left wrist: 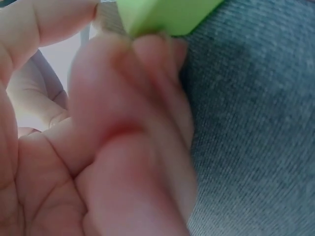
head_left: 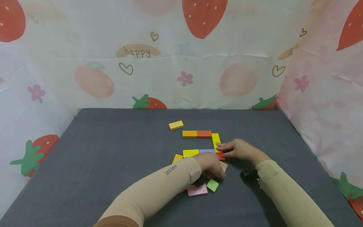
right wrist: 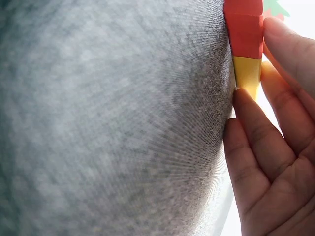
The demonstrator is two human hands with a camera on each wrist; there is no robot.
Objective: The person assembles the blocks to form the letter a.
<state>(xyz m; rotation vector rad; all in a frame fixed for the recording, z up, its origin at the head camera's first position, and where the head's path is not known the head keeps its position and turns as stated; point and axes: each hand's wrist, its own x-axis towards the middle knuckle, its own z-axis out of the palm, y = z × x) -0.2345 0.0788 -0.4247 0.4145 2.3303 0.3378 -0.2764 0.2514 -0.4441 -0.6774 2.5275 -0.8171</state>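
My left hand [head_left: 211, 164] reaches over the lower blocks with bent fingers. It pinches a beige block [head_left: 224, 166], mostly hidden behind the fingers; a tan patch shows between fingertips in the left wrist view. Just past those fingers lies a light green block [left wrist: 167, 14]. My right hand [head_left: 244, 150] rests its fingertips against the outer side of a row, fairly straight. They touch an upright-lying yellow block [head_left: 216, 142] and a red block [head_left: 220, 156]. In the right wrist view the thumb lies along the red block [right wrist: 245, 37].
An orange-yellow block [head_left: 189, 134] and an orange block [head_left: 204, 134] form the row's top, with a loose pale yellow block [head_left: 176, 125] behind. Yellow [head_left: 190, 153] and blue [head_left: 207, 151] blocks lie midway. A pink block [head_left: 197, 190] lies in front on the dark cloth [head_left: 113, 151].
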